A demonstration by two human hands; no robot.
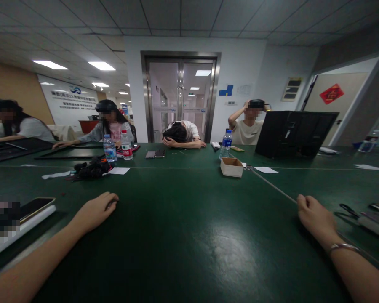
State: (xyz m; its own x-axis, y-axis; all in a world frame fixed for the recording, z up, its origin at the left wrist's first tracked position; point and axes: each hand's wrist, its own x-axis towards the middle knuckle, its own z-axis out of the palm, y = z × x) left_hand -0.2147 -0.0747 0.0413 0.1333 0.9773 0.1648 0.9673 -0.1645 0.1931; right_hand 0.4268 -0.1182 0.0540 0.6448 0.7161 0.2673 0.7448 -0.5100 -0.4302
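Note:
My left hand (96, 211) rests palm down on the green tabletop (183, 210), fingers loosely bent, with a gap between thumb and forefinger and nothing seen in it. A phone (38, 208) lies on a white slab-like object (25, 231) to its left. On the right, my right hand (316, 219) rests as a loose fist, with a metal bracelet (345, 247) at the wrist. Nothing shows in its fingers, though the palm side is hidden. A thin grey cable or strip (274, 187) runs up to this hand and passes beneath it. A grey pouch-like item with a loop (374, 223) lies beside it.
A small open box (232, 167) stands mid-table near a water bottle (226, 143). Two bottles (110, 149) and a black tangled bundle (90, 168) are left. A black monitor (295, 134) stands right. Several people sit around; one person (181, 134) leans head-down on the table.

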